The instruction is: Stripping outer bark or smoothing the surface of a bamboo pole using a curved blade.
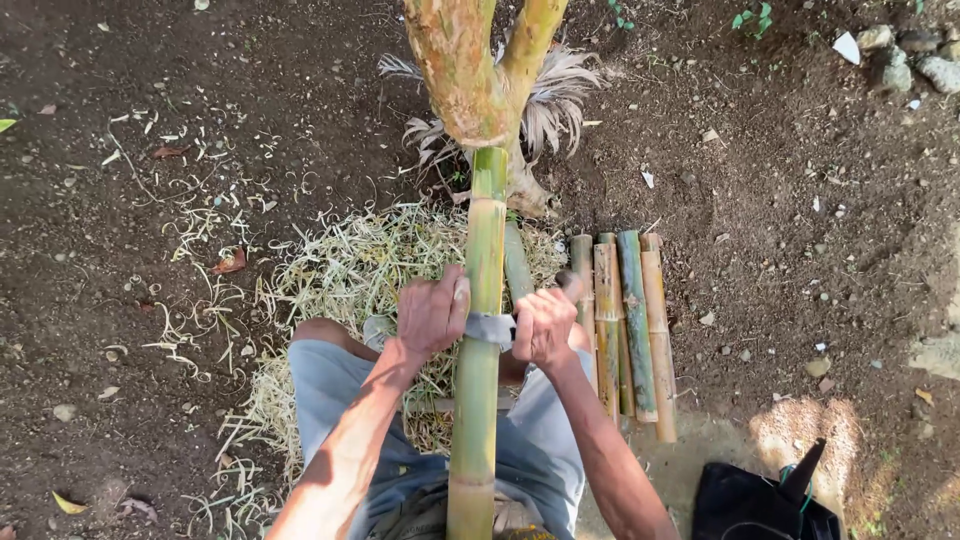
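My left hand point(430, 315) and right hand point(545, 325) each close on an end of a blade point(490, 328) laid across the green bamboo pole point(478, 330), which runs straight away between them, from my lap to the tree fork point(478, 90).

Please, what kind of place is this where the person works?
Probably an outdoor yard or garden. The ground is bare soil, a tree trunk grows from it, and shavings lie around. Both hands, left hand and right hand, work a bamboo pole.
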